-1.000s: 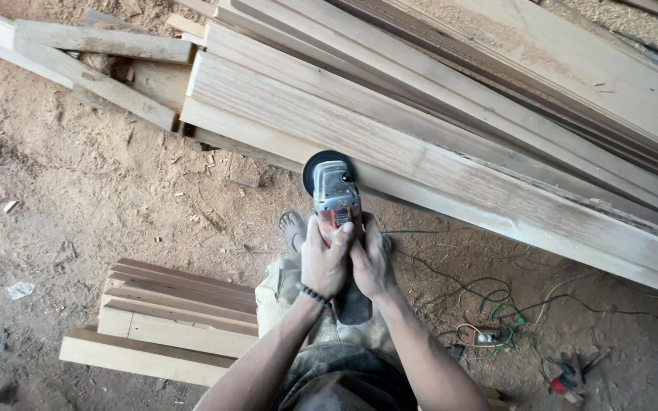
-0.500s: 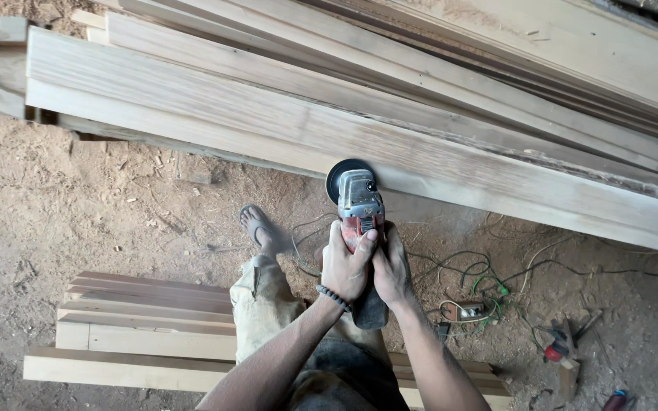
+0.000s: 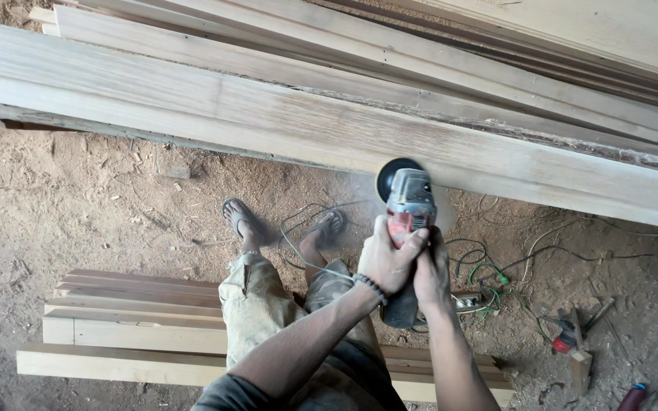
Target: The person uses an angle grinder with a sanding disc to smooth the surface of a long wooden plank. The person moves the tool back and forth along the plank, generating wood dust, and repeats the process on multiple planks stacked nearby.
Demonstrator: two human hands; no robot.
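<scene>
Head view: both hands are clenched on the angle grinder point(image 3: 410, 207), left hand point(image 3: 387, 260) wrapped over the red body, right hand point(image 3: 433, 272) pressed alongside it. Just beyond the grip, the black disc meets the near edge of the long pale plank point(image 3: 283, 125), a haze of dust around the head. Behind the wrists, dusty trousers and two sandalled feet point(image 3: 239, 218) on the sawdust floor. Left of the forearms lies a low stack of boards point(image 3: 138, 320); right of the grip, tangled cables point(image 3: 489, 266) and a power strip point(image 3: 466, 301).
</scene>
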